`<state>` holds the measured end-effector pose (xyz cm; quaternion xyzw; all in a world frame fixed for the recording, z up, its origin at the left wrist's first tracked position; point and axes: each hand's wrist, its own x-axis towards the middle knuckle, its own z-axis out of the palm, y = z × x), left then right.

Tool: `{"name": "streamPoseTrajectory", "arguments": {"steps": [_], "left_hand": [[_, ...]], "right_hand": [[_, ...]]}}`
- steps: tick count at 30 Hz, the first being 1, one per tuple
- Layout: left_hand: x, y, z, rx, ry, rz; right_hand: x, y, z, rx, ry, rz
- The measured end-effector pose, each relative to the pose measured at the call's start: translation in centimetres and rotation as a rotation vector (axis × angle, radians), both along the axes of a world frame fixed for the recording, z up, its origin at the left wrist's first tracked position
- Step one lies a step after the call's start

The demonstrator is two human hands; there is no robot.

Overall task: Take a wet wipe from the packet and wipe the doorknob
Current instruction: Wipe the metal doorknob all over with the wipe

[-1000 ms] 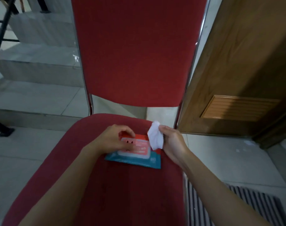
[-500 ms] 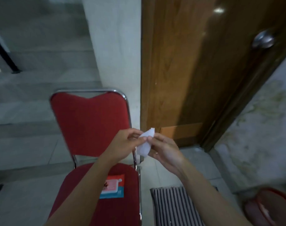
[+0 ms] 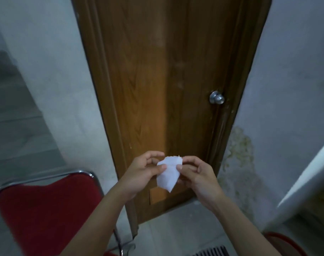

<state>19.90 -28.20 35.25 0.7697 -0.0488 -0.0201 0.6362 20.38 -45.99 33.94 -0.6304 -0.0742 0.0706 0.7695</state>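
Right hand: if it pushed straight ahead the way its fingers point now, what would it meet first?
The right hand points left at the wet wipe it pinches, then the left hand. The doorknob sits higher, off that line; depth is unclear.

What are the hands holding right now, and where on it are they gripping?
A white wet wipe, pinched by both hands: the left hand grips its left edge, the right hand its upper right edge. The lower corner hangs free.
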Motion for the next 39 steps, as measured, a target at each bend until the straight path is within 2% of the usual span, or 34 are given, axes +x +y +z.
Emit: {"name": "streamPoseTrajectory", "arguments": {"steps": [4,7,9,14,16,20,26,29,33,36,39], "left_hand": [[5.4,-3.0,1.8,-0.058,-0.056,-0.027],[10.8,-4.9,3.1,-0.112,-0.095,-0.027],[15.6,-6.3,4.1,-0.155,-0.120,-0.041],[23.3,-9.2,5.3,-0.127,-0.188,-0.049],[26.4,-11.2,5.6,-0.131,-0.206,-0.051],[30.8,-15.1,5.8,-0.125,-0.209,-0.096],[37.1,-20.5,5.2,-0.246,-0.181,-0.076],[39.9,-22.4,4.5,-0.165,-0.179,-0.014],[42.8,-23.8,3.2,0.101,-0.280,0.188],[44.4,-24.7,2.1,0.335,-0.333,0.303],[45.7,-25.5,1.4,0.492,-0.363,0.309]], "right_hand": [[5.1,-2.2,0.9,0.100,-0.045,-0.129],[10.1,-3.8,2.5,0.062,-0.137,-0.184],[14.8,-5.1,3.5,-0.012,-0.195,-0.272],[22.4,-7.1,4.2,-0.378,-0.422,-0.563],[24.8,-8.4,4.6,-0.382,-0.504,-0.555],[28.9,-11.2,4.5,-0.371,-0.547,-0.388],[35.4,-15.6,3.9,-0.164,-0.395,-0.312],[38.8,-18.2,3.4,-0.207,-0.349,-0.408],[43.0,-21.9,3.1,-0.295,-0.348,-0.597],[45.7,-22.9,2.5,-0.356,-0.367,-0.570],[47.2,-22.4,1.8,-0.440,-0.419,-0.459]]}}
